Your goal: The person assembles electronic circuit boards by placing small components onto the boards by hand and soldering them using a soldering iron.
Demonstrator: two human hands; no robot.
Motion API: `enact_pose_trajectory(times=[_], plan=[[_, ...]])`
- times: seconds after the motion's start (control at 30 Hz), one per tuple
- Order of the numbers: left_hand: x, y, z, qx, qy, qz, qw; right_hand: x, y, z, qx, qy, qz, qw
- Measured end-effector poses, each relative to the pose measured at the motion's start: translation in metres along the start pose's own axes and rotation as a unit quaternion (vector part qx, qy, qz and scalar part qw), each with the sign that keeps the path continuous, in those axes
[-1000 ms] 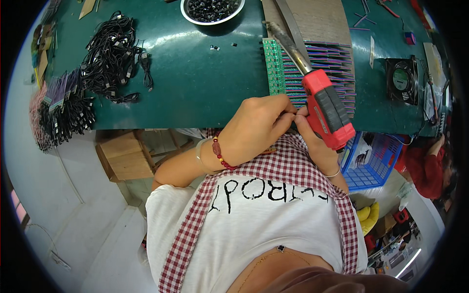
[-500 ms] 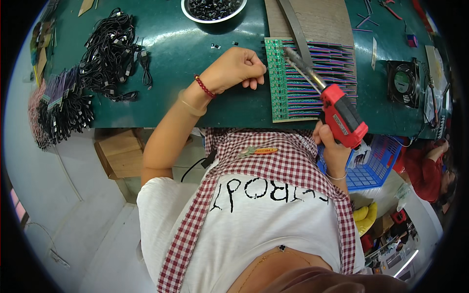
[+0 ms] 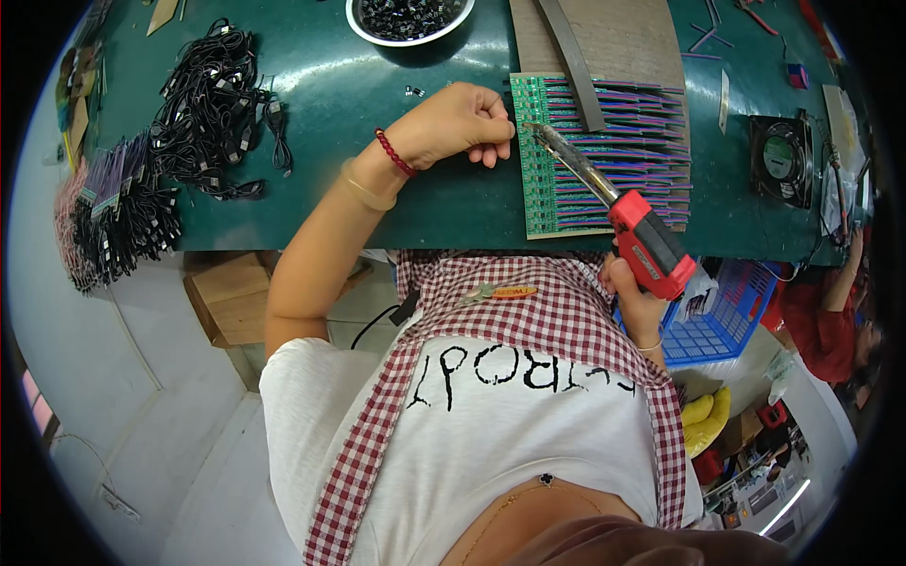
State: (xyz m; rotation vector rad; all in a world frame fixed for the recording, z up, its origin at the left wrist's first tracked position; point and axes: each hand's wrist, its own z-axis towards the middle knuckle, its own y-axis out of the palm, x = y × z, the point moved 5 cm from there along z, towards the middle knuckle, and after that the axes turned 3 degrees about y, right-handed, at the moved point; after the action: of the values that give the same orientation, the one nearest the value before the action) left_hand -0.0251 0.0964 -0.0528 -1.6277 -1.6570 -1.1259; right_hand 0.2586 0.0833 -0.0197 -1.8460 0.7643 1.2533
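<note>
My right hand (image 3: 634, 292) is wrapped round the grip of a red and black soldering gun (image 3: 651, 247). Its long metal barrel points up and left, and the tip is over the left part of a green circuit board panel (image 3: 538, 193). Rows of thin coloured wires (image 3: 623, 170) run rightward from the panel. My left hand (image 3: 458, 123) is closed, fingertips pinched at the panel's left edge; whatever they hold is too small or hidden. A flat grey bar (image 3: 571, 61) lies across the upper wires. A few small black connectors (image 3: 413, 91) lie beyond my left hand.
A white bowl (image 3: 354, 24) of small black parts stands at the far edge. Bundled black cables (image 3: 212, 104) are heaped at left. To the right are a black fan (image 3: 780, 160) and a purple block (image 3: 797, 75). A blue basket (image 3: 703, 344) sits below the table; a person in red (image 3: 819, 325) is at far right.
The soldering gun has moved down and left, bringing its tip from the upper wires to the panel's left part. My left hand has shifted slightly and stays closed.
</note>
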Motion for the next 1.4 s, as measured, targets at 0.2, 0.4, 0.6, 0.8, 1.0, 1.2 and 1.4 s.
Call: enact_pose_trajectory(times=[0.2, 0.4, 0.6, 0.8, 1.0, 1.2, 1.4], plan=[[-0.002, -0.001, 0.0, 0.003, 0.015, -0.013, 1.0, -0.003, 0.001, 0.001, 0.014, 0.005, -0.008, 1.0], [-0.003, 0.001, 0.0, 0.009, 0.01, -0.014, 1.0, -0.006, 0.006, 0.0, -0.005, 0.041, -0.022, 0.999], [-0.004, 0.0, 0.0, 0.016, 0.016, -0.007, 1.0, -0.003, 0.003, -0.005, 0.001, 0.087, 0.027, 0.996], [-0.002, 0.0, -0.001, 0.014, 0.017, -0.002, 1.0, -0.009, 0.005, -0.002, 0.01, 0.078, 0.088, 0.993], [-0.004, 0.001, 0.0, 0.019, 0.024, -0.001, 1.0, -0.012, 0.008, -0.001, -0.015, 0.065, 0.031, 0.997], [-0.003, 0.001, -0.001, 0.022, 0.021, -0.005, 1.0, -0.013, 0.007, -0.003, -0.011, 0.073, 0.026, 0.997], [-0.002, 0.001, -0.001, 0.021, 0.023, -0.009, 0.999, -0.016, 0.003, -0.002, 0.032, 0.104, 0.11, 0.988]])
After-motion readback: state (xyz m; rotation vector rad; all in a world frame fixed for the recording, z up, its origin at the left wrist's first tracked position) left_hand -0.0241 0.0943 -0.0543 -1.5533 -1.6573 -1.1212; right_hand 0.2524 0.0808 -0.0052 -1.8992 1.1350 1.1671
